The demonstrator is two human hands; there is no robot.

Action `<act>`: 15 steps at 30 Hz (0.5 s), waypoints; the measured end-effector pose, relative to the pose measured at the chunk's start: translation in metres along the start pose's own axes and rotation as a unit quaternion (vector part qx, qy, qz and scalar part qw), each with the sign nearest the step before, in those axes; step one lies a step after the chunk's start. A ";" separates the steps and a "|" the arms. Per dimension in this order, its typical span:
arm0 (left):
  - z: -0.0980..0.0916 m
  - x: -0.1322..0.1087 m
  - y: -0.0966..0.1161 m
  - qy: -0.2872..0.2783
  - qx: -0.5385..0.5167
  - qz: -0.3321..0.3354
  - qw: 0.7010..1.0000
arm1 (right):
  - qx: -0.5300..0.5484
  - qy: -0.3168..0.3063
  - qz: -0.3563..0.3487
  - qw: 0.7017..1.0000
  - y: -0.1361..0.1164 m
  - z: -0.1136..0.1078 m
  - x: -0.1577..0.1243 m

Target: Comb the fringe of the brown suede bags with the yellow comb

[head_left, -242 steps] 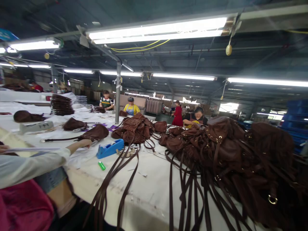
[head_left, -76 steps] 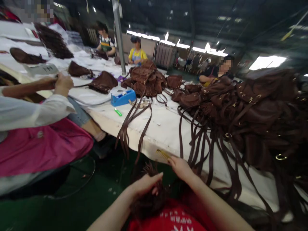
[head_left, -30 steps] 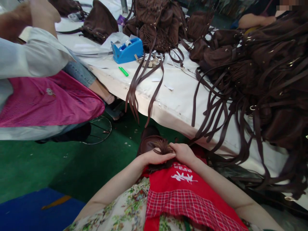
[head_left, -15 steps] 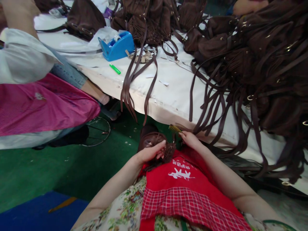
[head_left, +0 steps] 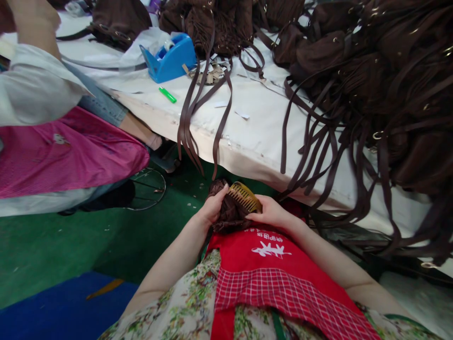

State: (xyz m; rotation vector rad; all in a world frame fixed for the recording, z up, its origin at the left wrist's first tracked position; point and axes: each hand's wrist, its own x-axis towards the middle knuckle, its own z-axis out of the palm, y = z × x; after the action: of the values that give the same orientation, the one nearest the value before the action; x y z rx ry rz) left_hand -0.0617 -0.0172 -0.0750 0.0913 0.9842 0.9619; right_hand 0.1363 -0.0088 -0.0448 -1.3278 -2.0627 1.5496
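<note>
On my lap, over a red apron, lies a brown fringed bag (head_left: 228, 215). My left hand (head_left: 213, 208) is closed round its left side and holds the fringe bunched. My right hand (head_left: 269, 213) grips a yellow comb (head_left: 245, 197), whose teeth rest on top of the fringe. Both hands sit just below the front edge of the white table (head_left: 255, 151).
A big heap of brown bags (head_left: 382, 80) with long straps hangs over the table edge at right. More straps (head_left: 198, 113), a blue tape dispenser (head_left: 169, 57) and a green lighter (head_left: 167, 95) lie further back. A seated person in pink (head_left: 60, 156) is at left.
My right hand has brought the comb from beside the table edge down onto the fringe. My left hand shifted to the bag's left side. The view tilted slightly lower.
</note>
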 end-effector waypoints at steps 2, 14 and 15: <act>-0.001 0.001 -0.002 0.036 0.001 -0.025 0.999 | -0.051 -0.028 0.013 0.998 -0.002 -0.003 -0.002; 0.001 0.000 0.002 -0.108 0.156 -0.070 0.979 | -0.178 -0.088 -0.096 0.975 -0.002 -0.016 -0.018; 0.001 0.000 0.003 -0.120 0.168 -0.066 0.976 | -0.185 -0.071 -0.092 0.976 -0.002 -0.012 -0.020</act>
State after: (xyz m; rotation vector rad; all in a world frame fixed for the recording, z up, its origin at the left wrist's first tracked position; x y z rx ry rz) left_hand -0.0628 -0.0154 -0.0732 0.4122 0.9093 0.6387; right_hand 0.1545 -0.0163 -0.0320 -1.1192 -2.5784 1.2561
